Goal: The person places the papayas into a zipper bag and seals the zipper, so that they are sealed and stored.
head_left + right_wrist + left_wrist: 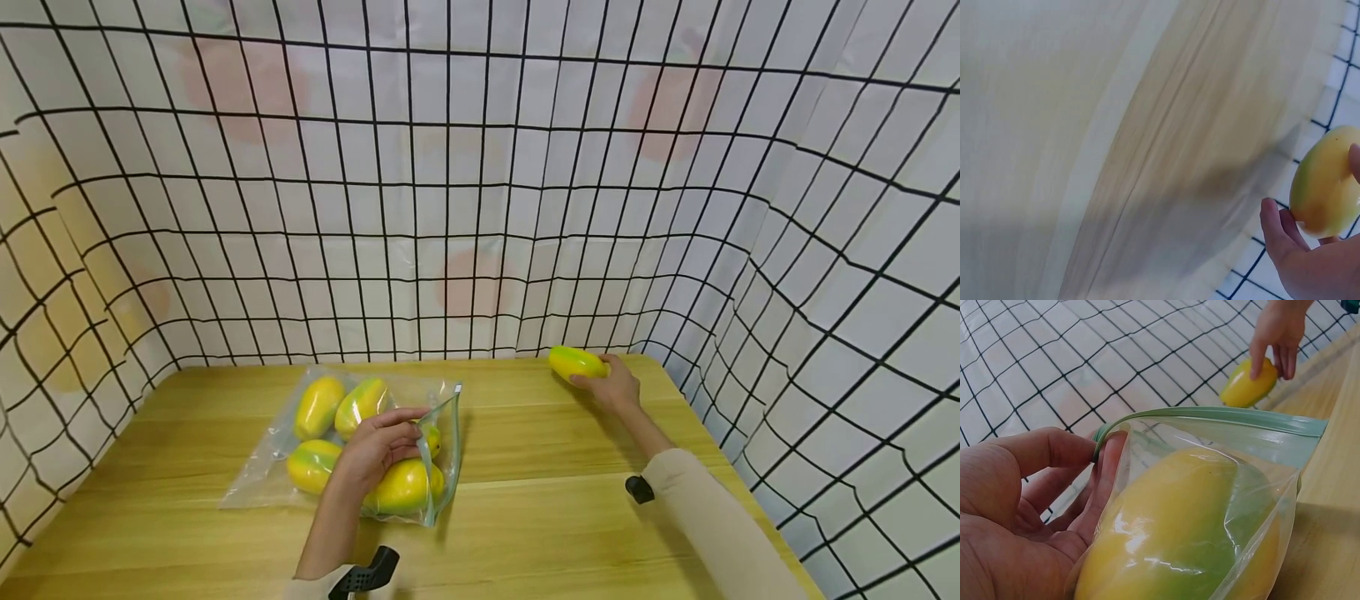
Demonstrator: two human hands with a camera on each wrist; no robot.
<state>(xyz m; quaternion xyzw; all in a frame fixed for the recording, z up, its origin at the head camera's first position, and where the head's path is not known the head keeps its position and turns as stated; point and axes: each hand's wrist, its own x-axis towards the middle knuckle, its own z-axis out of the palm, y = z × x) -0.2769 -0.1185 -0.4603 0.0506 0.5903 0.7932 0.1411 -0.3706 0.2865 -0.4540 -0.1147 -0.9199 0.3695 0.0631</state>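
Observation:
A clear zip bag (258, 479) with a green seal lies on the table, holding several yellow-green mangoes (318, 408). At the bag's mouth, my left hand (378, 446) pinches the green-edged rim between thumb and fingers, as the left wrist view shows; a mango (1172, 519) sits just inside. Over at the back right of the table, my right hand (615, 385) grips a loose mango (573, 363) by one end. In the right wrist view that mango (1322, 181) is held between the thumb and fingers.
The wooden table (525, 533) is bordered by a black grid net (465, 183) at the back and both sides. Behind the net hangs a pale sheet with faint fruit prints. Dark wrist devices (367, 573) sit at both sleeves.

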